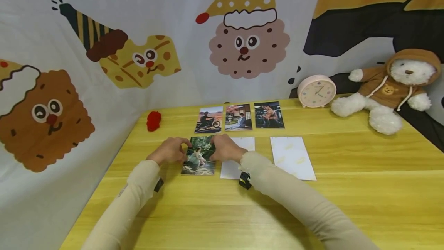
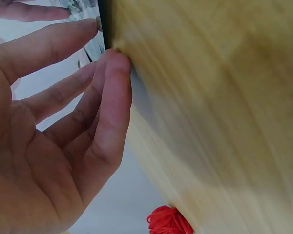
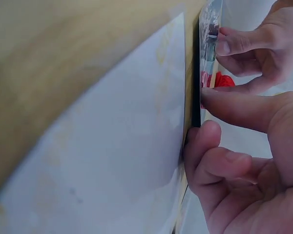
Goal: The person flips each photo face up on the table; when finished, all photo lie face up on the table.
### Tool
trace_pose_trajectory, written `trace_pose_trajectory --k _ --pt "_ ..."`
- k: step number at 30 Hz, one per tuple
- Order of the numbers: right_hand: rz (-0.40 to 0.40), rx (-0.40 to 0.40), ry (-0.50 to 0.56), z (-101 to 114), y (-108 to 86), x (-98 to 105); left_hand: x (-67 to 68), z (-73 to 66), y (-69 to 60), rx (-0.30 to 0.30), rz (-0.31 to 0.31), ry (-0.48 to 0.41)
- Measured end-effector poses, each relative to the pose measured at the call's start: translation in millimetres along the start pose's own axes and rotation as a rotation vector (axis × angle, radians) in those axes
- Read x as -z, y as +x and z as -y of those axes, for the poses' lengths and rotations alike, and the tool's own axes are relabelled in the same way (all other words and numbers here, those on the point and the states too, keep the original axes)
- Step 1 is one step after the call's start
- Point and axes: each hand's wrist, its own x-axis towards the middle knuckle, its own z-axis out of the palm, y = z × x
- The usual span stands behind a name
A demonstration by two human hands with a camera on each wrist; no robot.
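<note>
A photo print (image 1: 198,159) of a person in a pale dress by a forest stream lies at the left of the front row, or just above the table; its exact height is unclear. My left hand (image 1: 170,150) pinches its left edge, thumb on the picture side and fingers curled at the rim. On the opposite edge, my right hand (image 1: 226,148) pinches it the same way. Under the right wrist lies a face-down white card (image 1: 229,169), partly covered by that hand. Another white card (image 1: 293,157) is further right.
Behind is a row of photos: a motorcycle rider (image 1: 209,120), a seated figure (image 1: 238,117) and a bare-chested figure (image 1: 269,115). A red yarn bundle (image 1: 153,121) sits back left. At the back right are a pink clock (image 1: 317,92) and a teddy bear (image 1: 385,88).
</note>
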Motion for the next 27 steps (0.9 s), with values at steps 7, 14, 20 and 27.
trace_pose_trajectory --k 7,14,20,27 --pt "-0.006 -0.007 -0.036 4 1.8 0 0.6 0.5 3.0 0.007 -0.008 0.04" --pt "-0.004 -0.008 -0.056 4 3.9 1 1.3 1.1 4.7 0.027 -0.014 0.04" --pt "-0.002 -0.004 -0.063 4 4.6 1 2.4 1.9 5.8 0.017 -0.017 0.048" --pt "-0.016 0.093 -0.059 2 -8.8 7 3.7 1.0 -1.1 0.01 -0.048 -0.066"
